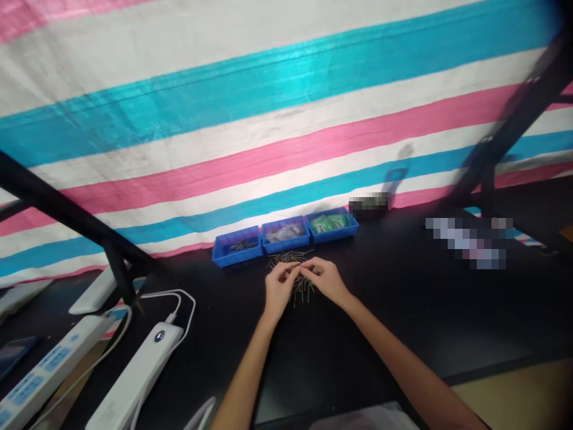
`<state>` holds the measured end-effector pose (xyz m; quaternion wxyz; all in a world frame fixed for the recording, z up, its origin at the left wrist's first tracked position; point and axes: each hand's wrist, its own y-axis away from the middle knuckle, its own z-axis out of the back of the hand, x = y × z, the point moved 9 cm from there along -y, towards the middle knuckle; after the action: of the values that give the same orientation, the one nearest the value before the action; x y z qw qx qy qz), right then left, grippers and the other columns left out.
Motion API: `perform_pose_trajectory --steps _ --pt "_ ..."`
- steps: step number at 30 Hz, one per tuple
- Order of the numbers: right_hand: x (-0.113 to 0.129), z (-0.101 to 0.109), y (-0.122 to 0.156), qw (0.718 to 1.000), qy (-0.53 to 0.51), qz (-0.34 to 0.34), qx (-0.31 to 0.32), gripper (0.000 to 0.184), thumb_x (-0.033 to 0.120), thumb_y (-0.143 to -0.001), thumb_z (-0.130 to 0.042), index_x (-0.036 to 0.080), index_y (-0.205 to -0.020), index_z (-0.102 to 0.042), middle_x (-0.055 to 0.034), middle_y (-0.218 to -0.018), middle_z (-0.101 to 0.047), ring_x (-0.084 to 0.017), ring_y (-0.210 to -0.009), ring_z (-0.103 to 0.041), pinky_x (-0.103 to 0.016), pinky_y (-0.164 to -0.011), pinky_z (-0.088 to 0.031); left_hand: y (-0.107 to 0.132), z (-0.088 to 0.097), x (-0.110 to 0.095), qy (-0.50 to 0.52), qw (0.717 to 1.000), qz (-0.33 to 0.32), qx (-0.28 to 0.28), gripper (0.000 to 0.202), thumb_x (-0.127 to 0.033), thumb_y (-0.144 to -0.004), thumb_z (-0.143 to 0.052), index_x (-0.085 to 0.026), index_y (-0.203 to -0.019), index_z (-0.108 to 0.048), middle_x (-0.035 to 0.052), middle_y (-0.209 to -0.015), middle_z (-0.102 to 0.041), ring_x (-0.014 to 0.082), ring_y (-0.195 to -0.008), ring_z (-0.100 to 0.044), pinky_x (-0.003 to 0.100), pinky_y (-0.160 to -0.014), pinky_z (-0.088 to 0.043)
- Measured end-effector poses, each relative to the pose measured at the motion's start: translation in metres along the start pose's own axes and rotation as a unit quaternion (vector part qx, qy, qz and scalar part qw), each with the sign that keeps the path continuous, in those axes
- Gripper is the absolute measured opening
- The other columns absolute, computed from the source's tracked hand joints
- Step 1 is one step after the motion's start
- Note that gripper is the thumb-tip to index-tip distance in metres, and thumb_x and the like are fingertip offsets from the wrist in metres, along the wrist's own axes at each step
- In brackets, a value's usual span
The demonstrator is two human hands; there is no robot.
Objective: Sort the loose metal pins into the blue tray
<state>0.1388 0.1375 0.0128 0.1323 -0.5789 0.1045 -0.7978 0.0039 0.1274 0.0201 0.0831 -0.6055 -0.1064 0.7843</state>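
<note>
My left hand [279, 288] and my right hand [330, 282] meet at the fingertips, both closed in a pinch. Whatever lies between the fingers is too small to make out. Beneath and around them spreads a loose pile of thin metal pins [302, 290], like long screws or nails, partly covered by the hands. Just behind stand three blue bins in a row. The left bin [237, 256] contains similar thin metal pieces. In the middle bin [286, 243] are clear plastic bags, and the right bin [333, 230] holds green-looking packets.
On the left of the black table [380, 358] lies a white power bank or box [134, 376] with a white cable. A white power strip [54, 364] sits farther left. Dark metal posts [76, 215] flank the table, and a striped sheet [250, 155] hangs behind.
</note>
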Motion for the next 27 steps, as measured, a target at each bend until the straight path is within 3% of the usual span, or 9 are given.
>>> perform_pose_trajectory --steps 6,13,19,27 --pt "0.006 -0.01 0.004 0.994 0.092 0.034 0.046 0.015 0.031 -0.08 -0.056 0.02 -0.078 -0.067 -0.0002 -0.073 -0.061 -0.01 -0.052 -0.049 -0.021 -0.053 -0.038 0.0 0.005 0.004 0.021 0.999 0.01 -0.025 0.02 -0.033 -0.072 -0.062 -0.017 -0.082 -0.07 0.0031 -0.077 -0.063 0.0083 -0.052 -0.048 0.022 -0.051 -0.04" --pt "0.002 -0.016 0.006 0.989 0.125 0.027 0.067 0.015 0.03 -0.081 -0.055 0.02 -0.078 -0.066 0.0006 -0.071 -0.059 -0.01 -0.052 -0.049 -0.02 -0.053 -0.036 0.0 0.002 0.016 0.045 0.997 0.055 -0.023 0.027 -0.034 -0.068 -0.065 -0.015 -0.086 -0.07 0.0029 -0.071 -0.064 0.0094 -0.052 -0.05 0.023 -0.053 -0.043" --pt "-0.001 -0.02 0.008 0.987 0.141 0.02 0.072 0.015 0.03 -0.08 -0.056 0.019 -0.075 -0.065 0.0006 -0.068 -0.058 -0.01 -0.053 -0.048 -0.02 -0.053 -0.036 0.0 -0.001 0.013 0.03 0.999 0.031 -0.01 0.026 -0.034 -0.069 -0.065 -0.016 -0.088 -0.069 0.0047 -0.078 -0.064 0.0137 -0.064 -0.056 0.026 -0.062 -0.047" --pt "0.002 -0.018 0.006 0.989 0.13 0.028 0.063 0.017 0.03 -0.083 -0.052 0.02 -0.082 -0.066 -0.0003 -0.075 -0.06 -0.01 -0.054 -0.05 -0.02 -0.055 -0.037 0.001 0.007 0.003 -0.026 0.999 -0.012 -0.036 0.02 -0.033 -0.072 -0.063 -0.016 -0.081 -0.069 0.0044 -0.081 -0.063 0.0116 -0.061 -0.055 0.024 -0.06 -0.046"
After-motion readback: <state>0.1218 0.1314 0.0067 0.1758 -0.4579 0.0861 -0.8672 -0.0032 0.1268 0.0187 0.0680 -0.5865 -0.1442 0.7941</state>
